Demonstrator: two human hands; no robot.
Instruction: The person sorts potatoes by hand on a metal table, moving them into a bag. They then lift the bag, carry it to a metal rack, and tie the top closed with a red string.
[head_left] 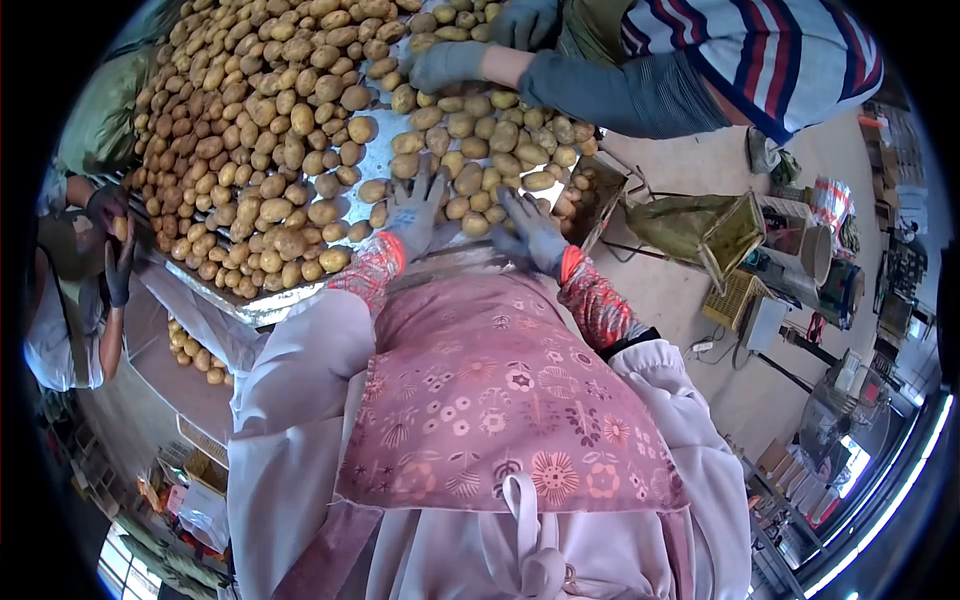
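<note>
Many potatoes [290, 130] cover a metal sorting table [372, 150] in front of me. My left hand [413, 212], in a grey-blue glove, lies with its fingers spread at the near edge, among a few potatoes. To its right my right hand [530, 232], gloved alike, has its fingers stretched toward the potatoes [470, 180] between the two hands. Neither hand has a potato in its grasp. Red patterned cuffs cover both my wrists.
Across the table a co-worker's gloved hand [447, 67] rests on potatoes. At the left another person's dark-gloved hands hold a potato [121, 228]. A green sack on a frame [700, 225] and a yellow crate [735, 298] stand to the right. More potatoes [195, 355] lie below at left.
</note>
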